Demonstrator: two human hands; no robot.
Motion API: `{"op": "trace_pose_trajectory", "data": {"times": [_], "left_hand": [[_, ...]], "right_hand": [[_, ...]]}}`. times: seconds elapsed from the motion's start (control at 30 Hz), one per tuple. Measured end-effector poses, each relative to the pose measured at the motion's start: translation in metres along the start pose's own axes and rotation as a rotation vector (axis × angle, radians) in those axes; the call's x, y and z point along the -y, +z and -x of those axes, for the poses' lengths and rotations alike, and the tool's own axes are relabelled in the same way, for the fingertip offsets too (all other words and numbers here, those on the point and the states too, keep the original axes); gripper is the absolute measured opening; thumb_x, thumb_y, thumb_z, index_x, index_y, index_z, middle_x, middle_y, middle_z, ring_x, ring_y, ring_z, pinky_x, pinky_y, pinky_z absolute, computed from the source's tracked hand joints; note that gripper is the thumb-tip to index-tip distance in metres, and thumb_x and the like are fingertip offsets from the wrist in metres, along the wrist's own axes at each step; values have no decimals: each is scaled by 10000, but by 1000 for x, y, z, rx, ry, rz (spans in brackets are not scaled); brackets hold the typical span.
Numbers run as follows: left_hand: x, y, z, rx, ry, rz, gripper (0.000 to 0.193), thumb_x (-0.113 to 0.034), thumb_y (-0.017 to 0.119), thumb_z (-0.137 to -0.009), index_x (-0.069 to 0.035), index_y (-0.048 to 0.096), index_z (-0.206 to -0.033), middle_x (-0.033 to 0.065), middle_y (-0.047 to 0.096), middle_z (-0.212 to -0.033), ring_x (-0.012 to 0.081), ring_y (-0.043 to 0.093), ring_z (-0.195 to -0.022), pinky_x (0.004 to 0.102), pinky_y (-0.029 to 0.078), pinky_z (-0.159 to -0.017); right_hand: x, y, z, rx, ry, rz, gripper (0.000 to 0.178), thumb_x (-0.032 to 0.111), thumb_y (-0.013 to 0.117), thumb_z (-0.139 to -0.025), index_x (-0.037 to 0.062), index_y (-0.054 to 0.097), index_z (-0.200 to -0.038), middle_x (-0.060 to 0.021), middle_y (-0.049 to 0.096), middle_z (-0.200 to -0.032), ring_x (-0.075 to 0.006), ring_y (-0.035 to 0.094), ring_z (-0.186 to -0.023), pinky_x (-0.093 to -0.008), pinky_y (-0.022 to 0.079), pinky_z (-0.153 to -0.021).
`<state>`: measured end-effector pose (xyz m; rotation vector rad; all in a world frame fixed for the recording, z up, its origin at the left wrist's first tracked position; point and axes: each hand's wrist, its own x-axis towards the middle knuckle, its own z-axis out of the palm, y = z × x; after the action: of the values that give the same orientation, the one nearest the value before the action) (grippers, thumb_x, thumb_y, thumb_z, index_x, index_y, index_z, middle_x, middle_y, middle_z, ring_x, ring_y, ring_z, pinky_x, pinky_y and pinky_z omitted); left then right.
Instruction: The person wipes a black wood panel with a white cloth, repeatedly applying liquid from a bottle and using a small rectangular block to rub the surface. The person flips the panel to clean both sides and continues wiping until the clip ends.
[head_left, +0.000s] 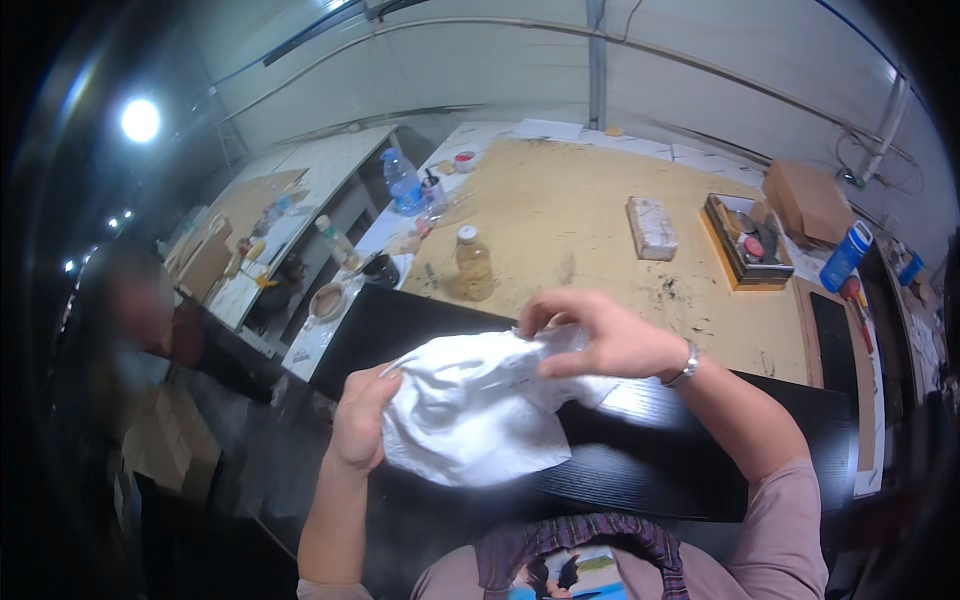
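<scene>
A crumpled white cloth (470, 410) is spread between my two hands above a glossy black wood-grain board (660, 440). My left hand (362, 415) grips the cloth's left edge, with the thumb on top. At its upper right corner my right hand (605, 335), with a bracelet at the wrist, is curled over a bunched part, which shows between thumb and fingers. The cloth hides the middle of the board. Just beyond the board's far edge stands a clear bottle (474, 265) of yellowish liquid with a white cap.
The board lies on a tan-covered table (560, 200). On it are a pale block (652, 228) and an open box of small items (745, 245). A blue bottle (847, 257) and cardboard box (806, 203) stand right. Left are a water bottle (402, 182) and a person (150, 320).
</scene>
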<state>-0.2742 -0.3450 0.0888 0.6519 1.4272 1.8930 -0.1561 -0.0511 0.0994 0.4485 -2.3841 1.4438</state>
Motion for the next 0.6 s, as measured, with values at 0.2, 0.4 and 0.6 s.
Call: {"op": "trace_pose_trajectory", "data": {"times": [0.2, 0.4, 0.6], "left_hand": [[-17, -38, -6, -44, 113, -215, 362, -150, 466, -1047, 122, 637, -1213, 156, 712, -1126, 179, 674, -1011, 304, 504, -917], [-12, -115, -22, -314, 227, 198, 390, -247, 457, -1054, 64, 619, -1227, 171, 708, -1166, 264, 694, -1053, 403, 515, -989], [1, -157, -44, -165, -128, 567, 505, -367, 410, -1078, 32, 589, -1330, 187, 671, -1299, 320, 655, -1192, 451, 486, -1076]], "right_hand": [[19, 28, -34, 72, 219, 192, 127, 70, 734, -806, 14, 643, -874, -150, 690, -812, -318, 679, -771, -396, 528, -725], [3, 14, -42, 24, 222, 276, 85, -14, 706, -797, 29, 660, -853, -101, 690, -759, -220, 680, -727, -329, 522, -679], [-112, 1, -96, 22, 631, 301, 221, 183, 733, -870, -30, 719, -927, -104, 704, -770, -186, 669, -716, -328, 532, -682]]}}
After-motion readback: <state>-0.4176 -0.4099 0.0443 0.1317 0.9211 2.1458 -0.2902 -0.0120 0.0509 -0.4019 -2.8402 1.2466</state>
